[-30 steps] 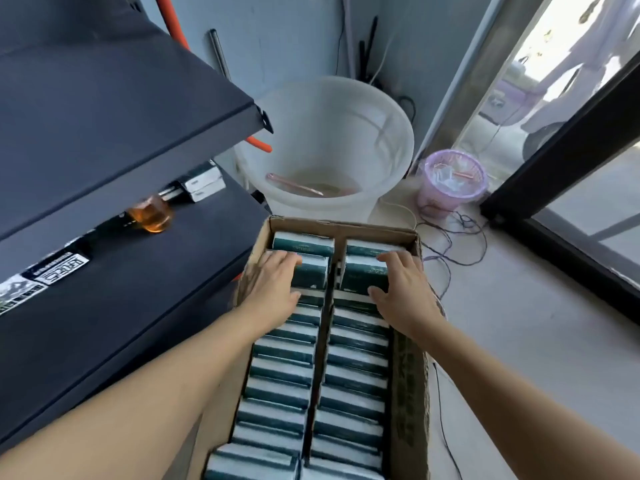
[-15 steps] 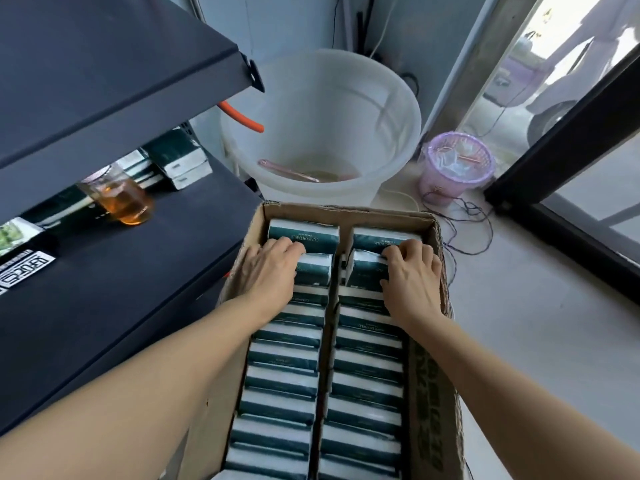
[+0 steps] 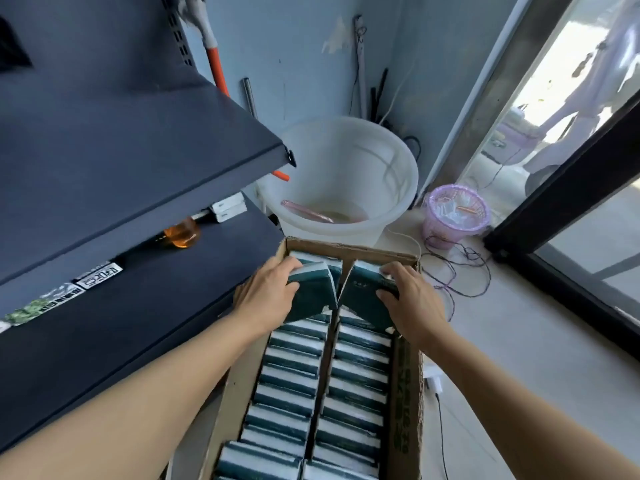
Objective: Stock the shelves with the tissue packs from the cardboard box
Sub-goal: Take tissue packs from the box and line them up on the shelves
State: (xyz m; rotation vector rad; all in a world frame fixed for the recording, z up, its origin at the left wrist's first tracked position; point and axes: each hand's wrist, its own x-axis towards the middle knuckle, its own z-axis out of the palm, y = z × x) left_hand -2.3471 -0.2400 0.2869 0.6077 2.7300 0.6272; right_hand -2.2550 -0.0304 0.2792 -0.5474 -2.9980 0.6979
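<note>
Each hand grips one tissue pack, fingers curled round it — left hand point(image 3: 268, 299) on the left pack point(image 3: 311, 294), right hand point(image 3: 414, 303) on the right pack point(image 3: 365, 296) — both tilted up above the cardboard box point(image 3: 403, 393).

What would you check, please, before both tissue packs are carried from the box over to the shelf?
1. Left hand grip on its tissue pack: ok, fingers curl over the top edge.
2. Right hand grip on the other pack: ok, fingers wrap its far edge.
3. Packs clear of the cardboard box: not ok, both are tilted up, lower ends still among the rows.
4. Free space on the lower shelf: ok, bare dark surface near the front.
5. Amber bottle out of the way: ok, it stands far back on the shelf.
6. Upper shelf edge overhangs the route: cannot tell the clearance.
</note>
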